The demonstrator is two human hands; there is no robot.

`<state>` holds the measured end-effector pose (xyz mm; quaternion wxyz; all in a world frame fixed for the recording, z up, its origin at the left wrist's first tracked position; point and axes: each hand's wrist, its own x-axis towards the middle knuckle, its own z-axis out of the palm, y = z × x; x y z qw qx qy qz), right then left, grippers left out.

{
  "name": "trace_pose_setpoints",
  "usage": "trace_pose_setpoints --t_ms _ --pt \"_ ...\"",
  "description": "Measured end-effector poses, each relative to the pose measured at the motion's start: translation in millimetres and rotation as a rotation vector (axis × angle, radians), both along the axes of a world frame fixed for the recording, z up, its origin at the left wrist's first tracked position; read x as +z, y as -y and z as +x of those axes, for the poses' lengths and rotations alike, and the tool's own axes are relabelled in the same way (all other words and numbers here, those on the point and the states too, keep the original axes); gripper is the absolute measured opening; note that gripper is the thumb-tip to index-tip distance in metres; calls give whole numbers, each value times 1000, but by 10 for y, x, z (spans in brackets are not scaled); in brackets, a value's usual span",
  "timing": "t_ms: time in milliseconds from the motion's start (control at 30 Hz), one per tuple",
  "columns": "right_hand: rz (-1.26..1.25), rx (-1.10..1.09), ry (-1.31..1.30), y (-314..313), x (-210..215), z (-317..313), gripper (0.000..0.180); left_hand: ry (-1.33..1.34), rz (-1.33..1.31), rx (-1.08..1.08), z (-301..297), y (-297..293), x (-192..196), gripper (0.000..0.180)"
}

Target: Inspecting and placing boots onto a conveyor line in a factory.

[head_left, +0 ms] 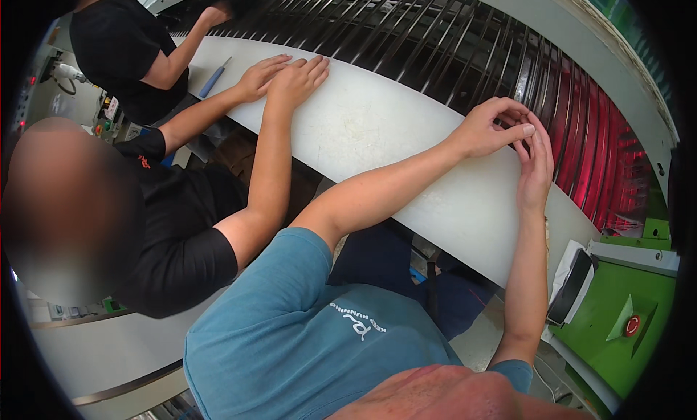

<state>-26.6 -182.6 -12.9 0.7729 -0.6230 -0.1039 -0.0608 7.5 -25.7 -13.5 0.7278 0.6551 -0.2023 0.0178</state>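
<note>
Over the right part of the long white work board (348, 129), my two hands meet, their fingertips touching near the board's far edge. My left hand (497, 128) is loosely curved, its thumb apart from the fingers and its tip against the right hand's fingers. My right hand (536, 166) points away from me, its fingers stretched upward and slightly bent. I see no object in either hand. Just beyond them runs a row of dark metal rollers (435, 50).
At left, a co-worker's hands (294, 79) lie on the board, near a blue-handled pointed tool (213, 80). Another person (123, 53) stands farther left. Red-lit rollers (588, 137) lie at right, above a green machine panel (617, 347) with a red button (632, 325) and a black flat device (570, 286).
</note>
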Motion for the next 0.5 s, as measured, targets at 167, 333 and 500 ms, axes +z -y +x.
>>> trace_pose_setpoints --t_ms 167,333,500 --pt "-123 -86 -30 52 -29 4 52 54 113 53 -14 71 -29 47" --pt "-450 -242 60 -15 -147 24 49 265 412 246 18 130 -218 33" --pt "-772 -332 167 -89 -207 56 49 359 552 297 7 143 -284 29"
